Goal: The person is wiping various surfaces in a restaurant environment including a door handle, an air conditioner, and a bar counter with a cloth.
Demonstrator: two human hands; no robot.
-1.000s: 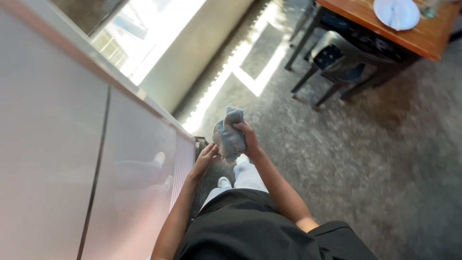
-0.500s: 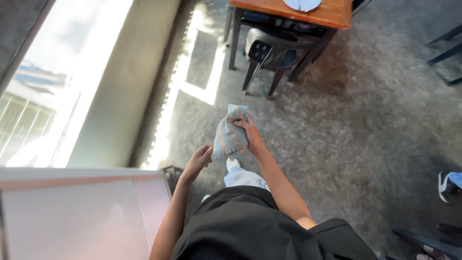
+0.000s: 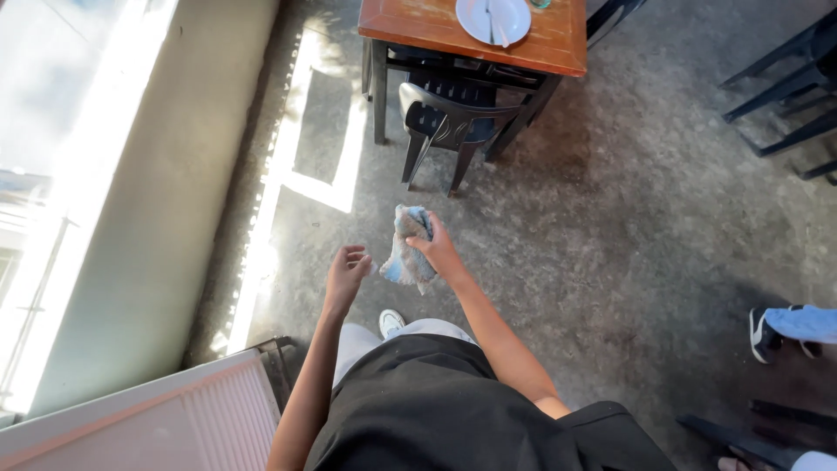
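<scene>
— Where's the cloth?

— I see the crumpled blue-grey cloth [image 3: 408, 253] bunched in the right hand [image 3: 438, 253], fingers clamped round it, held over the concrete floor [image 3: 610, 227].

— And the left hand?

— My left hand [image 3: 346, 275] hangs just beside it, loosely curled, holding nothing. Beyond stand a black chair [image 3: 449, 122] and a wooden table [image 3: 475, 35] bearing a white plate [image 3: 493, 17].

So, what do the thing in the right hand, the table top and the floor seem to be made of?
The cloth in the right hand looks like soft, blue-grey fabric: it is crumpled and hangs limp. The table top looks like reddish wood with a smooth finish. The floor seems to be rough, mottled grey concrete.
</scene>
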